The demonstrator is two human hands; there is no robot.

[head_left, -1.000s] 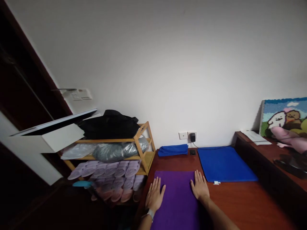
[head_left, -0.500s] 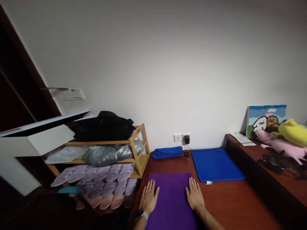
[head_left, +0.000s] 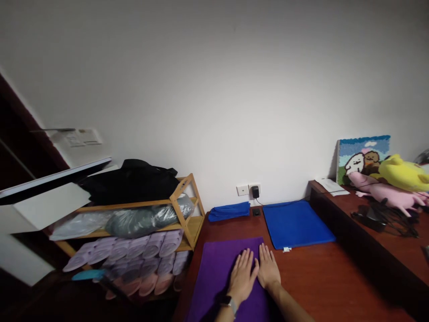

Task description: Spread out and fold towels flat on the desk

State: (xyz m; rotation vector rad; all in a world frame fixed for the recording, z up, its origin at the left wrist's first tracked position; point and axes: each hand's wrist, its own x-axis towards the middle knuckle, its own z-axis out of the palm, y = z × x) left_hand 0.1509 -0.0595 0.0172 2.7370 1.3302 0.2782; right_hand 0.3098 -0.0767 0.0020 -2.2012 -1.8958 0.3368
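A purple cloth [head_left: 214, 268] lies flat on the reddish-brown wooden desk [head_left: 315, 281], its near end running out of the picture. My left hand [head_left: 243, 275], with a watch at the wrist, rests palm down on the cloth right of its middle, fingers stretched out. Beside it, my right hand [head_left: 268, 268] lies flat at the cloth's right edge, fingers extended. The two thumbs are close together. Neither hand grips anything. Behind and to the right is a flat blue cloth [head_left: 298, 223] with a white tag, and a folded blue cloth [head_left: 229, 211] sits near the wall.
Left of the desk stands a wooden rack [head_left: 187, 210] with a black bag [head_left: 134, 181], plastic-wrapped items and several slippers [head_left: 140, 246]. A black plug [head_left: 255, 192] sits in the wall socket. On the raised right side are plush toys [head_left: 382, 194], cables [head_left: 395, 221] and a picture [head_left: 363, 156].
My left hand has moved right across the purple cloth, from its left edge to beside my right hand. The right hand stays at the right edge. The camera view has shifted slightly.
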